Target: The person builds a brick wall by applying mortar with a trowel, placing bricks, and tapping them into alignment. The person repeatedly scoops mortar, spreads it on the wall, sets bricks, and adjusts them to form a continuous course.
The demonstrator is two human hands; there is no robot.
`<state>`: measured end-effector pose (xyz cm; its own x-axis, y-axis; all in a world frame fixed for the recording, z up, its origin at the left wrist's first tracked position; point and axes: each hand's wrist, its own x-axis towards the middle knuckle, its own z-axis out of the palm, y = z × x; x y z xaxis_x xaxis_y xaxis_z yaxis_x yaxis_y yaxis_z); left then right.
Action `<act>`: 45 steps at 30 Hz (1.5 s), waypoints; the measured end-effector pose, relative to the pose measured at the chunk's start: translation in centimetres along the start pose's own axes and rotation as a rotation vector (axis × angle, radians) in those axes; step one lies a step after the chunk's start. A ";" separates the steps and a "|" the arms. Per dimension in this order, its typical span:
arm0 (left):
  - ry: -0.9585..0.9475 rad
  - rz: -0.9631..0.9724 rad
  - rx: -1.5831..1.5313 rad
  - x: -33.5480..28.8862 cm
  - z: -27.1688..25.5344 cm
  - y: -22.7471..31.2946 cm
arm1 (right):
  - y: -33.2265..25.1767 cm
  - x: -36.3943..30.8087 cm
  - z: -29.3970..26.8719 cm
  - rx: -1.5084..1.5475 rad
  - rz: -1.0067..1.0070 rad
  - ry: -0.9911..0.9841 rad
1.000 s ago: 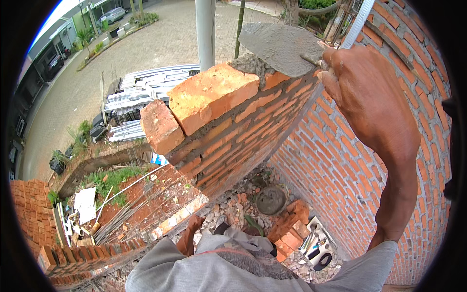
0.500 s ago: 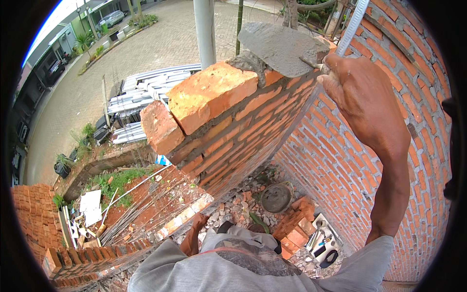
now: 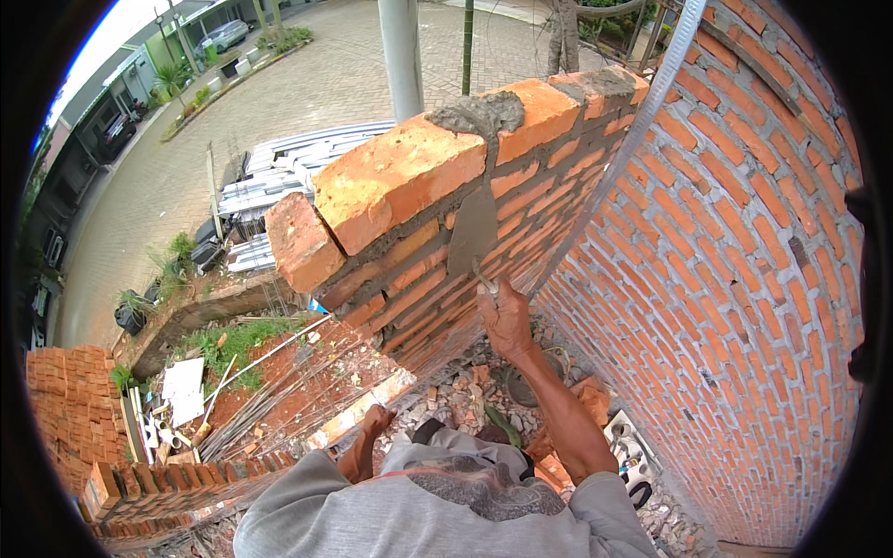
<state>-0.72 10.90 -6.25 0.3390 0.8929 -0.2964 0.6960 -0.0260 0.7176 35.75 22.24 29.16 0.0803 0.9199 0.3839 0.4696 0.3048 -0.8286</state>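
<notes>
My right hand is closed round the handle of a trowel. The pointed, mortar-grey blade lies against the near face of the brick wall, just under a vertical joint. Above it, a lump of wet mortar sits on the top course and runs down between two bricks. Left of that joint lies a whole orange brick, with a smaller brick piece at the wall's end. Low down beside a brick ledge, my left hand hangs near my body; its fingers are mostly hidden.
A tall brick wall meets this one at the right, with a pale straight strip near the corner. Rubble, a mortar bucket and loose bricks lie below. Beyond stand a grey post and stacked metal lengths.
My right hand has brought the trowel down and left, from above the wall's top to its near face. Mortar and bricks the blade covered now show. My left hand stays low.
</notes>
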 end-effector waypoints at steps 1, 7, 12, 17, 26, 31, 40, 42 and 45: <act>0.034 0.035 -0.002 0.2 0.1 -0.1 | 1.2 -1.2 0.4 0.002 0.091 -0.027; 0.041 -0.270 -0.335 -0.4 0.0 -0.3 | 8.4 -11.3 -4.0 -0.415 0.284 -0.064; -0.192 -0.483 -0.267 -5.4 -1.4 -0.2 | 17.4 -20.2 -8.2 -0.593 0.830 -0.328; -0.454 -0.350 0.026 -14.1 -4.4 0.9 | 30.4 -33.5 -9.3 -0.482 1.275 -0.454; -0.463 -0.349 0.362 2.3 26.4 -8.3 | 51.4 -33.0 -9.3 -1.152 1.096 -0.534; 0.156 -0.030 0.847 12.3 47.1 -14.5 | 62.7 -27.6 -1.6 -1.635 0.718 -0.894; 0.117 -0.310 0.469 13.3 48.2 -13.4 | 55.5 -35.3 -1.5 -1.305 0.759 -0.694; 0.128 -0.287 0.530 13.4 48.4 -13.3 | 54.2 -37.2 -2.6 -1.082 0.992 -0.534; 0.145 -0.245 0.622 13.0 49.3 -13.9 | 54.9 -38.8 -0.1 -0.778 1.241 -0.085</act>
<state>25.18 0.70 -51.12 0.0676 0.9561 -0.2852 0.9907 -0.0306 0.1323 58.52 3.21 -31.19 0.7394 0.5068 -0.4431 0.4871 -0.8571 -0.1676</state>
